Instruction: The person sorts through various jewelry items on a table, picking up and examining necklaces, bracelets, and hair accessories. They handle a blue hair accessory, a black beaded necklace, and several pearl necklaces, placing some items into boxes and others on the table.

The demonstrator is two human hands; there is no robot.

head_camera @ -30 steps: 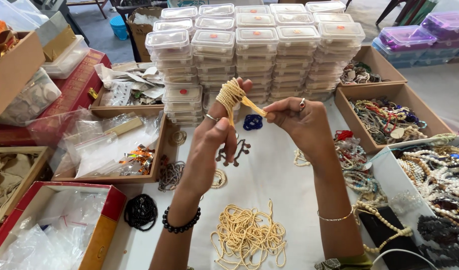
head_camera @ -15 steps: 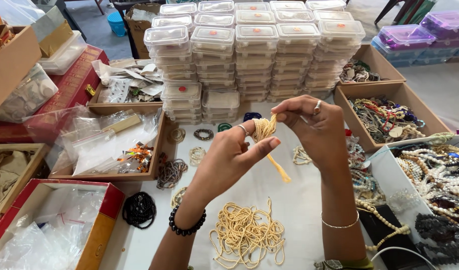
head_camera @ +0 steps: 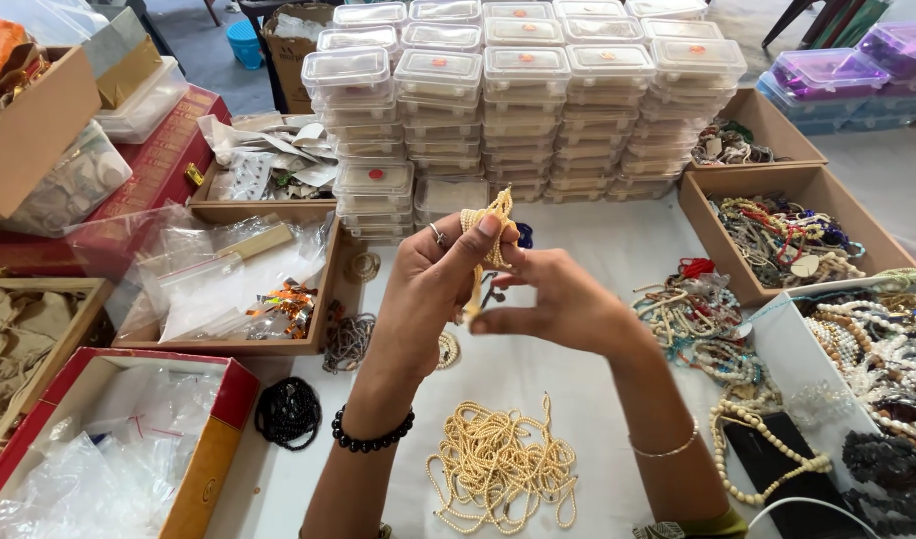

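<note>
Up above the white table (head_camera: 617, 250), the left hand (head_camera: 433, 289) holds a small coil of cream bead strand (head_camera: 490, 222) wound around its raised fingers, the thumb pressed against the loops. Just beside it, the right hand (head_camera: 558, 304) pinches the loose end of that strand between thumb and forefinger, though the exact contact seems partly hidden behind the left fingers. Directly below both hands lies a loose heap of cream beads (head_camera: 503, 469). Beyond the coil stand stacked clear plastic boxes (head_camera: 518, 100), and a black bead bundle (head_camera: 286, 411) sits beside the left wrist.
</note>
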